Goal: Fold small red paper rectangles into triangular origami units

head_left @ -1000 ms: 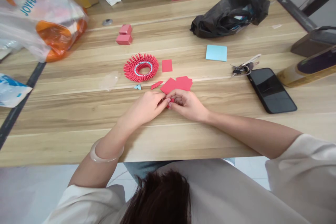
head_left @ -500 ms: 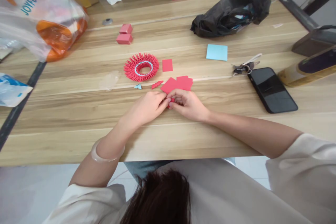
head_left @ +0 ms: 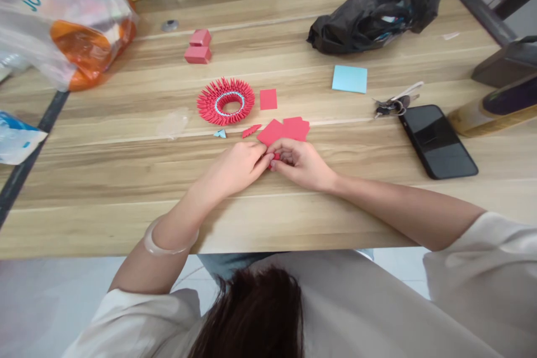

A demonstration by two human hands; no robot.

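Hands meet at the middle of the wooden tabletop (head_left: 126, 179) in the head view, the only view here. The left hand (head_left: 237, 165) and the right hand (head_left: 300, 163) come together fingertip to fingertip, and each grip is narrow, pinched on a small red paper piece (head_left: 274, 158) of which only a sliver shows between the fingers. That piece sits low over the wood, just in front of a loose stack of red paper sheets (head_left: 285, 130) that lies touching the far side of the fingers. A pale bangle (head_left: 168, 240) circles the left wrist.

Just beyond the hands stands a ring of folded red paper units (head_left: 225, 100) with a light blue inner band, its points spreading outward. Beside it to the right lies a single red square (head_left: 268, 99). Between the ring and the hands rest one folded red unit (head_left: 250, 131) and one folded blue unit (head_left: 220, 133), apart from each other. Farther back sit two pink blocks of paper (head_left: 198, 47), touching. To the right are a blue sticky note pad (head_left: 349, 79), a bunch of keys (head_left: 392, 104) and a dark phone (head_left: 438, 141) lying face up. A black plastic bag (head_left: 373, 11) is at the far right, a clear bag with orange contents (head_left: 67, 22) at the far left.
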